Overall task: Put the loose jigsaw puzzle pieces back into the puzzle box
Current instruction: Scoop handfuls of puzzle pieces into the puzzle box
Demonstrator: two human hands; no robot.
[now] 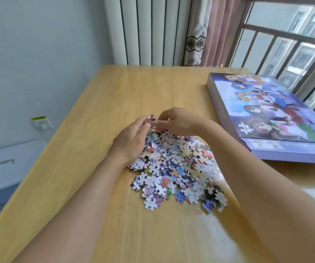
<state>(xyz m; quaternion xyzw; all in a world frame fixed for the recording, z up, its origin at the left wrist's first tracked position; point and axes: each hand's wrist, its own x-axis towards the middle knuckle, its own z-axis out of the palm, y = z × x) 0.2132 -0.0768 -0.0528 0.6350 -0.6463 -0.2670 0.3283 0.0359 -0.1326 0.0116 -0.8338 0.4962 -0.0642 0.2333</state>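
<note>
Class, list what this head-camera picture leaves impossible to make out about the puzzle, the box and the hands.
1. Puzzle box: its right end is cut off by the frame edge; whether anything is inside is hidden by its printed top.
2. Puzzle pieces: how many is untellable; they overlap in a pile.
3. Left hand and right hand: fingertips are hidden among pieces and blurred.

On your puzzle box [270, 118], letters C and D on the near edge label, other print too blurred to read

Bare table [99, 103] left of pile [177, 168]
</note>
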